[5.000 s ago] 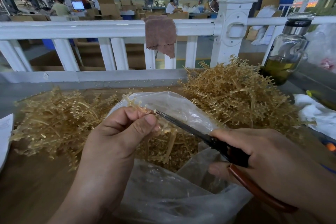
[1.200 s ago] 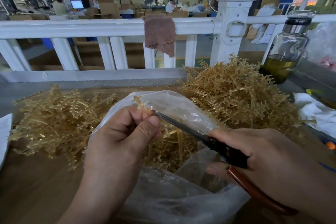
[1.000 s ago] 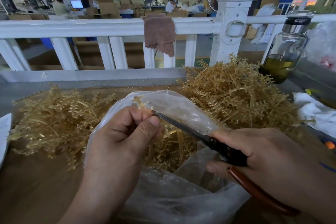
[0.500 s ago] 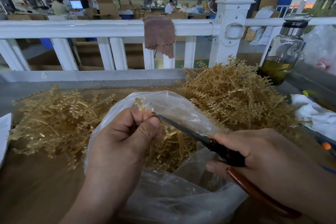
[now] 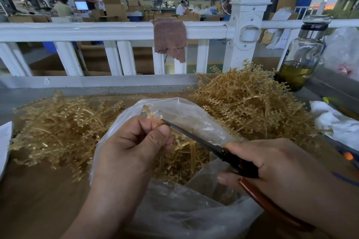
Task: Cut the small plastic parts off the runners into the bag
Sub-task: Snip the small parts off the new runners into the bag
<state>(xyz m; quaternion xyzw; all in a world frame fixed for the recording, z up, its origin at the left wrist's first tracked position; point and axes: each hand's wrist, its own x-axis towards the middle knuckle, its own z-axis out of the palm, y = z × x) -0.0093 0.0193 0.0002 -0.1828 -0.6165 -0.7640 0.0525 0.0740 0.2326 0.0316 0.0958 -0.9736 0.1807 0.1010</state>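
Note:
My left hand (image 5: 134, 141) pinches an amber plastic runner (image 5: 149, 111) over the mouth of a clear plastic bag (image 5: 186, 114); the runner's tip sticks up above my fingers. My right hand (image 5: 279, 169) grips scissors (image 5: 196, 137) with brown handles. The dark blades look nearly closed, and their tip meets the runner right beside my left thumb. Amber runners and cut pieces lie inside the bag below the blades.
Heaps of amber runners lie on the brown table at the left (image 5: 58, 128) and at the right (image 5: 250, 103). A glass bottle (image 5: 303, 54) with dark liquid stands at the far right. A white railing (image 5: 116, 31) with a brown cloth (image 5: 170, 39) runs behind. White cloth (image 5: 338, 122) lies right.
More of the runner's tip now shows above my left fingers. The scissor tip stays against the runner, and both hands hold their places.

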